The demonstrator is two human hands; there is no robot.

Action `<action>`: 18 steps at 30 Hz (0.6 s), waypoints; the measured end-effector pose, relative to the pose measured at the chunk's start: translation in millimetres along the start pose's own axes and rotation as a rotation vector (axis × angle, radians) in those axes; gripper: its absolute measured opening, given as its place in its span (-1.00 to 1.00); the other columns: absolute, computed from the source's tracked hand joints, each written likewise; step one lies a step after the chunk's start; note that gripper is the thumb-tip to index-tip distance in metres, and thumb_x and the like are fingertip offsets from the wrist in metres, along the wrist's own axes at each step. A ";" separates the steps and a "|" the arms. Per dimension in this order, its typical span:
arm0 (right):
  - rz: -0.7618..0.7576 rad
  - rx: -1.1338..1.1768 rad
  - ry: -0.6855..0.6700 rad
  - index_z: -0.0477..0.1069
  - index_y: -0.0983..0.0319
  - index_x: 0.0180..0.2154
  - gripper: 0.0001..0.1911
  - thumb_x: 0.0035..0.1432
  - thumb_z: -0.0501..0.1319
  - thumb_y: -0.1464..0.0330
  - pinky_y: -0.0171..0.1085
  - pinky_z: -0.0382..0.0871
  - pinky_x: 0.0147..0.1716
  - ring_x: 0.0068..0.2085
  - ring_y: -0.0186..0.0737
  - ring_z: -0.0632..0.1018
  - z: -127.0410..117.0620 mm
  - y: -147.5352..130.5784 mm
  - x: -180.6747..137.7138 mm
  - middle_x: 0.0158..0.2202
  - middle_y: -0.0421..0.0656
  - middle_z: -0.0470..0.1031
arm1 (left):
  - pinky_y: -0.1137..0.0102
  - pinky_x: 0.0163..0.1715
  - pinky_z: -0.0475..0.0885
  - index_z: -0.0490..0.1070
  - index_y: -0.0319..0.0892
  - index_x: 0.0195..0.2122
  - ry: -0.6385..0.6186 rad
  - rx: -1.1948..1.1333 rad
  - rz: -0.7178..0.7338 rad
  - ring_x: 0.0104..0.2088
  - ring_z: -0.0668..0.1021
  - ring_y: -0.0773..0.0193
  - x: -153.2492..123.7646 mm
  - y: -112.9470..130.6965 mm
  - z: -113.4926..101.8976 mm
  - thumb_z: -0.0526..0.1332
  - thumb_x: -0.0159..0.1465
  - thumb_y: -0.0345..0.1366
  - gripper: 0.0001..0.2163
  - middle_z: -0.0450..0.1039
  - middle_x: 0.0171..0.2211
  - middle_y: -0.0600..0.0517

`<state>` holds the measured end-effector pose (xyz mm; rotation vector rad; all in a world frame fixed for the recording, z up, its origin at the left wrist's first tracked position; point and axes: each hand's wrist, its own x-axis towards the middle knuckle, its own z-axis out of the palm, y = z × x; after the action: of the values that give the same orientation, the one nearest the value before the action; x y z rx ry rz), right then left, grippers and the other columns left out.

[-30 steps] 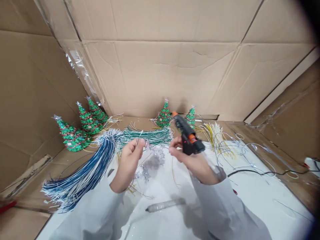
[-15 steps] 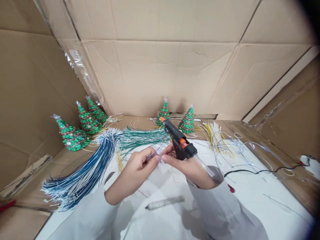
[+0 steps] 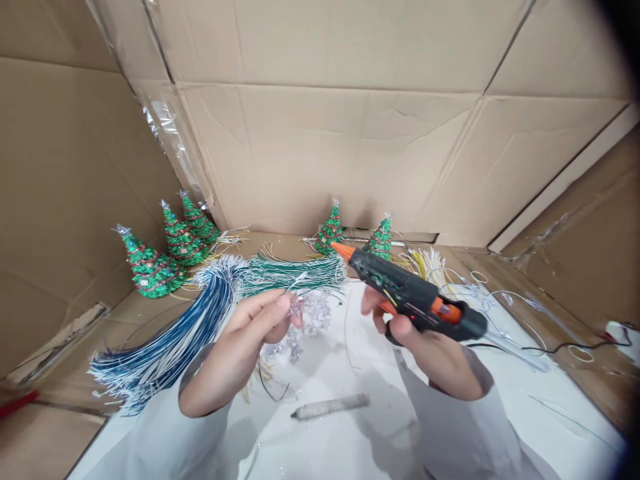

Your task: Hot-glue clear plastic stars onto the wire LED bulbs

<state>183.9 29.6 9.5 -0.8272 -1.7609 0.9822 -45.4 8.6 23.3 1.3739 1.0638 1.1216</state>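
My left hand (image 3: 260, 323) pinches a thin wire (image 3: 296, 283) with a whitish tip, and a small clear pinkish star-like piece (image 3: 297, 308) sits at its fingertips. My right hand (image 3: 407, 333) is wrapped round the handle of a black and orange glue gun (image 3: 415, 293). The gun's orange nozzle points up and left, above and apart from the left hand's wire. A clear glue stick (image 3: 517, 350) juts from its rear. Beneath and beside my left hand lies a pile of clear star pieces (image 3: 315, 317) on the white table (image 3: 345, 440).
Green bundled wires (image 3: 295, 273) and blue ones (image 3: 170, 347) lie at the back and left. Several small Christmas trees (image 3: 150, 267) stand along the cardboard wall (image 3: 320, 147). A grey pen-like tool (image 3: 330, 407) lies in front. A black cord (image 3: 550, 349) runs right.
My hands have moved apart. The right hand has swung the glue gun to the right and tilted it flatter; the left has drawn slightly left, uncovering the clear star pieces.
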 end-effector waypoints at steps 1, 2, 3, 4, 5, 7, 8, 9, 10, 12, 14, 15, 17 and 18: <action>0.013 -0.009 -0.019 0.41 0.16 -0.26 -0.60 0.08 0.11 -0.02 -0.27 0.34 -0.42 -0.41 -0.27 0.43 -5.2 -1.7 -2.4 -0.34 -0.14 0.44 | 0.45 -0.59 -0.02 0.37 -0.21 -0.48 0.040 0.015 0.034 -0.59 0.05 0.40 -1.9 0.2 -1.1 0.04 0.27 -0.12 -0.69 -0.07 -0.64 0.16; 0.025 -0.007 -0.030 0.43 0.15 -0.29 -0.62 0.06 0.15 0.00 -0.29 0.33 -0.47 -0.44 -0.28 0.43 -9.0 -3.1 -4.2 -0.39 -0.16 0.44 | 0.46 -0.58 -0.01 0.37 -0.21 -0.48 0.077 0.032 0.069 -0.59 0.07 0.40 -3.8 0.0 -2.1 0.05 0.27 -0.11 -0.69 -0.05 -0.64 0.16; 0.032 -0.002 -0.037 0.44 0.15 -0.32 -0.66 0.04 0.19 0.03 -0.32 0.33 -0.51 -0.45 -0.28 0.44 -11.3 -4.3 -5.3 -0.41 -0.17 0.46 | 0.46 -0.58 0.01 0.37 -0.20 -0.48 0.109 0.051 0.103 -0.59 0.08 0.41 -5.4 -0.4 -2.8 0.05 0.27 -0.10 -0.69 -0.04 -0.63 0.16; 0.034 0.003 -0.039 0.46 0.16 -0.35 -0.70 0.02 0.23 0.07 -0.33 0.34 -0.53 -0.46 -0.28 0.45 -12.0 -5.4 -5.6 -0.43 -0.17 0.48 | 0.47 -0.58 0.02 0.38 -0.20 -0.47 0.134 0.070 0.129 -0.58 0.10 0.41 -7.0 -1.0 -3.4 0.06 0.27 -0.10 -0.69 -0.02 -0.63 0.16; 0.034 0.007 -0.039 0.46 0.17 -0.38 -0.74 0.00 0.27 0.11 -0.35 0.34 -0.55 -0.46 -0.28 0.47 -11.5 -6.4 -5.2 -0.44 -0.18 0.50 | 0.47 -0.58 0.03 0.38 -0.20 -0.47 0.152 0.089 0.146 -0.58 0.11 0.41 -8.3 -1.4 -3.9 0.06 0.27 -0.10 -0.69 0.00 -0.63 0.16; 0.034 0.010 -0.035 0.46 0.19 -0.44 -0.79 -0.03 0.31 0.18 -0.37 0.35 -0.58 -0.49 -0.28 0.48 -8.3 -8.6 -3.2 -0.49 -0.19 0.52 | 0.48 -0.57 0.07 0.39 -0.20 -0.47 0.167 0.126 0.158 -0.58 0.15 0.41 -10.5 -1.9 -4.8 0.06 0.27 -0.10 -0.69 0.08 -0.63 0.14; 0.034 0.008 -0.028 0.46 0.20 -0.47 -0.81 -0.03 0.32 0.21 -0.38 0.36 -0.58 -0.50 -0.29 0.48 -6.4 -9.6 -2.1 -0.51 -0.19 0.52 | 0.48 -0.56 0.11 0.39 -0.21 -0.47 0.169 0.143 0.162 -0.57 0.19 0.40 -11.3 -1.7 -5.2 0.06 0.27 -0.11 -0.69 0.13 -0.62 0.13; 0.035 0.000 -0.022 0.46 0.21 -0.49 -0.81 -0.03 0.33 0.23 -0.38 0.36 -0.58 -0.51 -0.29 0.48 -4.6 -10.4 -1.0 -0.52 -0.19 0.51 | 0.47 -0.54 0.15 0.40 -0.21 -0.46 0.161 0.159 0.163 -0.55 0.24 0.38 -11.8 -1.4 -5.5 0.06 0.27 -0.11 -0.69 0.20 -0.60 0.11; 0.031 -0.014 -0.019 0.45 0.21 -0.52 -0.81 -0.03 0.32 0.23 -0.38 0.37 -0.58 -0.52 -0.30 0.48 -3.3 -11.0 -0.1 -0.55 -0.20 0.50 | 0.46 -0.51 0.19 0.41 -0.21 -0.45 0.149 0.172 0.165 -0.52 0.28 0.36 -12.2 -1.0 -5.9 0.06 0.27 -0.11 -0.69 0.26 -0.57 0.08; 0.011 -0.050 -0.018 0.43 0.22 -0.58 -0.75 -0.01 0.31 0.21 -0.38 0.37 -0.58 -0.54 -0.31 0.47 -2.0 -11.1 0.8 -0.58 -0.19 0.48 | 0.44 -0.44 0.25 0.44 -0.21 -0.39 0.121 0.190 0.167 -0.46 0.37 0.31 -12.6 -0.6 -6.2 0.07 0.26 -0.11 -0.70 0.36 -0.51 0.04; -0.010 -0.086 -0.011 0.41 0.23 -0.62 -0.69 0.00 0.29 0.17 -0.37 0.37 -0.59 -0.55 -0.31 0.46 -1.9 -10.3 1.0 -0.60 -0.18 0.47 | 0.43 -0.40 0.29 0.46 -0.20 -0.36 0.117 0.191 0.174 -0.41 0.41 0.28 -13.0 -0.9 -5.5 0.08 0.26 -0.11 -0.71 0.42 -0.47 0.03; -0.017 -0.099 -0.005 0.41 0.23 -0.62 -0.67 -0.01 0.28 0.15 -0.37 0.37 -0.60 -0.56 -0.30 0.46 -2.0 -10.0 1.0 -0.60 -0.17 0.47 | 0.43 -0.39 0.30 0.46 -0.20 -0.36 0.127 0.187 0.181 -0.40 0.42 0.28 -13.2 -1.4 -4.8 0.08 0.26 -0.12 -0.72 0.43 -0.46 0.02; -0.019 -0.123 0.015 0.41 0.23 -0.61 -0.64 -0.03 0.27 0.09 -0.36 0.37 -0.62 -0.57 -0.30 0.45 -2.2 -10.1 1.0 -0.61 -0.17 0.45 | 0.44 -0.43 0.30 0.45 -0.21 -0.41 0.150 0.190 0.194 -0.44 0.41 0.30 -14.0 -2.0 -2.9 0.09 0.26 -0.12 -0.71 0.42 -0.49 0.03; -0.015 -0.135 0.025 0.41 0.23 -0.61 -0.62 -0.05 0.27 0.06 -0.36 0.37 -0.63 -0.57 -0.29 0.45 -2.2 -10.6 1.0 -0.62 -0.17 0.44 | 0.45 -0.47 0.29 0.44 -0.22 -0.45 0.158 0.203 0.199 -0.47 0.39 0.31 -14.4 -1.8 -1.8 0.08 0.26 -0.12 -0.70 0.39 -0.52 0.04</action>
<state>184.5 26.2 19.8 -0.9052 -1.8242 0.8466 -49.8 -5.0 20.4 1.5990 1.2004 1.3137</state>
